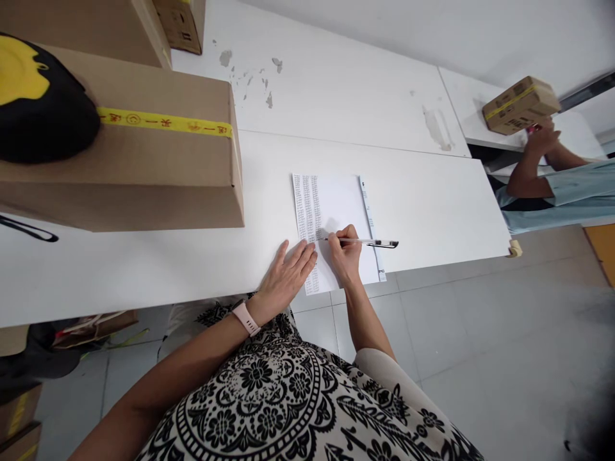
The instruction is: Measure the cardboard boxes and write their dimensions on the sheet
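A printed sheet of paper point(336, 205) with a column of small text lies on the white table point(413, 192), near its front edge. My left hand point(287, 272) rests flat on the table with fingers stretched out, its fingertips on the sheet's left edge. A pink watch is on that wrist. My right hand point(344, 253) is closed around a white pen with a black cap end point(368, 242), and the pen tip touches the printed column.
A large cardboard box point(144, 173) with yellow tape stands at the left, with a black and yellow bag point(38, 102) on it. More boxes sit behind it. At the far right another person holds a small cardboard box point(521, 104) over a second table.
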A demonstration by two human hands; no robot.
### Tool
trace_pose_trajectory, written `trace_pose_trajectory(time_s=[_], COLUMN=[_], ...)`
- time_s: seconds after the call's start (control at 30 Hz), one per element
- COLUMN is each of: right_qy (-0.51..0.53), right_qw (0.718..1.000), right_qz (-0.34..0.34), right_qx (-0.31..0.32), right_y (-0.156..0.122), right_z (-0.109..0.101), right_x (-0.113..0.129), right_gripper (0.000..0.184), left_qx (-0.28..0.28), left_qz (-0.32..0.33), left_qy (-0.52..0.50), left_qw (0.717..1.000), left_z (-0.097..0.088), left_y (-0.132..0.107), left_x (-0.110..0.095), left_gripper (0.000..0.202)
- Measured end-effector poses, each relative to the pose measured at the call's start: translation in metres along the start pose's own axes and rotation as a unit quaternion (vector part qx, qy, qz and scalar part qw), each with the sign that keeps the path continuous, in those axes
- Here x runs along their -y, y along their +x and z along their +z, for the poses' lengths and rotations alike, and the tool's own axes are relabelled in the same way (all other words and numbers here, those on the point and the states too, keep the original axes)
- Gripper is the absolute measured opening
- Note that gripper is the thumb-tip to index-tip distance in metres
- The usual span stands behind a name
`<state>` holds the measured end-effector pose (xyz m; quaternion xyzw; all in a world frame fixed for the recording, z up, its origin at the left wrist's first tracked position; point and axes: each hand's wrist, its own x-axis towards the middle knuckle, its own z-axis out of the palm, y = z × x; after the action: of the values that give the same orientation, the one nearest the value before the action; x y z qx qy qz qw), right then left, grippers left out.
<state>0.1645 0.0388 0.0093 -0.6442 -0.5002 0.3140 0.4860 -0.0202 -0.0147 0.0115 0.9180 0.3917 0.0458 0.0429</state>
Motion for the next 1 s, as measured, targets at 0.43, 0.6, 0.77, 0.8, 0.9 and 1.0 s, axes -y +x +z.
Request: trace_pose_trajectory(time_s=[0.43,0.6,0.77,0.8,0.9,1.0], right_qy=[0.005,0.006,-0.009,-0.039,-0.158,-0.243], right_qw=[1.000,1.000,0.997,0.996,0.977,0.953], right_qz=[0.007,-0.008,-0.055,-0.077,-0.147,-0.182], right_qx=[-0.008,-0.029,-0.044,-0.037,-0.006,0.013], right_y=[0.000,0.001,0.004,0.005,0.007,0.009], right_z=[-0.001,0.000,0.000,0.000,0.003,0.008], right_x=[-0.001,-0.004,-0.009,-0.010,-0.014,-0.018], right_gripper=[0.024,0.027,0.019,0.019,0.026,0.047], left_qx=[-0.005,-0.002,0.008,0.010,0.024,0.006], left_qz=[0.000,0.002,0.002,0.001,0.006,0.008], left_qy=[0.013,0.004,-0.038,-0.054,-0.129,-0.227], left_qw=[1.000,1.000,0.999,0.998,0.991,0.974], left_z=[-0.001,-0.003,-0.002,-0.001,-0.002,-0.023], left_y=[0.000,0.000,0.001,0.002,0.001,-0.011], left_x=[-0.001,-0.001,0.002,0.003,0.006,0.014], left_gripper=[0.063,0.063,0.066,0.068,0.074,0.075])
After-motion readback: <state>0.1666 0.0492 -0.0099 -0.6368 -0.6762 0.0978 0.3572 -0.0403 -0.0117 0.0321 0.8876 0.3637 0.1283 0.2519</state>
